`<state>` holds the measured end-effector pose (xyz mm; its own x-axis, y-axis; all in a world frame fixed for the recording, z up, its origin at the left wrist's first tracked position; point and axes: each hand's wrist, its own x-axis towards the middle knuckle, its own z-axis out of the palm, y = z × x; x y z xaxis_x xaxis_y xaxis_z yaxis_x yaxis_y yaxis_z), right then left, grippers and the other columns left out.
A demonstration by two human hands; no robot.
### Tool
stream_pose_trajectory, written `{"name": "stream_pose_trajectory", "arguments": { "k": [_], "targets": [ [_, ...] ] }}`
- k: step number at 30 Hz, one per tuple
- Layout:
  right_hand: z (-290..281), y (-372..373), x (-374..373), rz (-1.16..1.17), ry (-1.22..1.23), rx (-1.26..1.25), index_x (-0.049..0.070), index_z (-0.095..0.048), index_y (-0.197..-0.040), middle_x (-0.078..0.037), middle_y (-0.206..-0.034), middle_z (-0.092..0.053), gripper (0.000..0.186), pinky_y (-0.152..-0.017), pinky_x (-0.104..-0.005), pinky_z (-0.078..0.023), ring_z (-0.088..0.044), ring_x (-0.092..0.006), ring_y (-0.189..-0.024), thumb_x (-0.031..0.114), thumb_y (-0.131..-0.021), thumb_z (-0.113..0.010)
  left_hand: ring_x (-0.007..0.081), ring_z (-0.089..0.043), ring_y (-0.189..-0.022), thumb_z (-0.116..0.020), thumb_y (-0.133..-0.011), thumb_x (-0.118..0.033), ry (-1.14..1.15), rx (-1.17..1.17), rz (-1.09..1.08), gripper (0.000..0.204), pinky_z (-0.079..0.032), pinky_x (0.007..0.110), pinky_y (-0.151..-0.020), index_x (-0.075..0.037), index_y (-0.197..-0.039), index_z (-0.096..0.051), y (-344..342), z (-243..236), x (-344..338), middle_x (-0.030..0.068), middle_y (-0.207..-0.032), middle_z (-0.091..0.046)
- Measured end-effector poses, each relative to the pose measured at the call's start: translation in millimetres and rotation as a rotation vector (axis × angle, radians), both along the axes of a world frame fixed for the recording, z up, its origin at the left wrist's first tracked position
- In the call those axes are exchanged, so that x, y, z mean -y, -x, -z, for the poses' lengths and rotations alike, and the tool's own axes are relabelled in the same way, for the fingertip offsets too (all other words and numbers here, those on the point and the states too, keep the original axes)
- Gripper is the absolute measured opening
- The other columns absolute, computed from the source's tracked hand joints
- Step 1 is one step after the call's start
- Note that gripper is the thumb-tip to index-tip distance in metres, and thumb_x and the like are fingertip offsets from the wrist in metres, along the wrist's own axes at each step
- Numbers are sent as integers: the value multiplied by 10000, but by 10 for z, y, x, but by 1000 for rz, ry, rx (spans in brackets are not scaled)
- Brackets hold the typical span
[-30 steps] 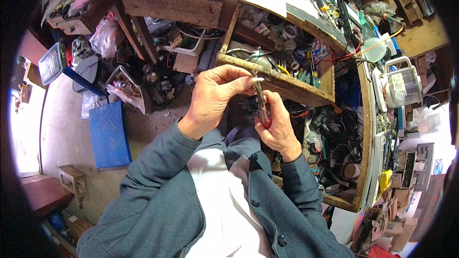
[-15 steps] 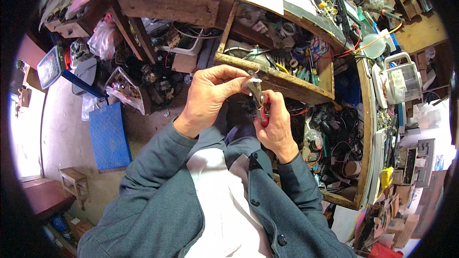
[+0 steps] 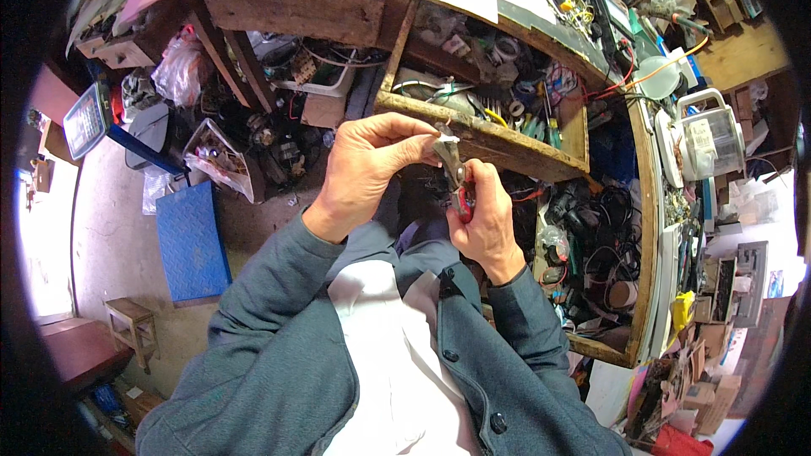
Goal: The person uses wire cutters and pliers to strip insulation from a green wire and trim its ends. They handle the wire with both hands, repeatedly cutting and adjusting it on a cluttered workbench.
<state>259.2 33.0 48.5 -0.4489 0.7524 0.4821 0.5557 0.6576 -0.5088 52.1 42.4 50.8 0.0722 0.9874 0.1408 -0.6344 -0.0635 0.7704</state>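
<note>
At frame centre the right hand (image 3: 486,224) grips red-handled pliers (image 3: 459,190), long axis running up-left. The left hand (image 3: 372,165) pinches a small metal piece (image 3: 443,146) at their tip — just above the right.

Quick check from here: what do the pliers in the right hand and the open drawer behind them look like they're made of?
Pliers: dull grey metal jaws, by their sheen; the handles wear a glossy red covering, probably plastic or rubber. The right hand hides most of them.
Drawer: bare, unfinished wood, worn and stained, with rough grain along its front edge.
The small piece pinched by the left hand is too small to judge.
</note>
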Motion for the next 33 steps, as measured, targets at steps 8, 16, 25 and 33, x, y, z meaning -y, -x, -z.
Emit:
{"name": "stream_pose_trajectory", "arguments": {
  "k": [8, 16, 25, 33],
  "targets": [
    [-7, -3, 12, -4, 11, 13, -4, -485, -1178, -208, -919, -541, 550, -687, -455, -502, -594, -417, -788, -59, -669, -685, 205, -728, -909, -697, -916, -3, 43, 47, 11, 151, -605, 330, -842, 50, -1056, -707, 13, 3, 16, 154, -1009, -741],
    [73, -45, 16, -16, 77, 46, -20, -494, -1155, -215, -910, -552, 536, -680, -457, -510, -598, -418, -784, -51, -658, -692, 212, -724, -920, -692, -924, -15, 83, 68, 1, 131, -611, 351, -843, 37, -1044, -708, 24, 83, 32, 149, -1027, -738],
    [183, -52, 51, -48, 88, 98, -19, -511, -1166, -216, -919, -579, 528, -694, -426, -522, -625, -425, -787, -73, -667, -677, 209, -726, -883, -688, -937, -37, 167, 173, 15, 138, -620, 353, -824, 39, -1049, -712, 63, 260, 130, 136, -1000, -740],
    [386, -21, 113, -109, 112, 130, -44, -520, -1137, -223, -919, -575, 490, -689, -430, -523, -619, -425, -795, -58, -678, -693, 223, -726, -903, -668, -946, -21, 282, 208, -21, 116, -625, 378, -835, 38, -1039, -706, 134, 548, 308, 145, -1014, -736]
  ]
}}
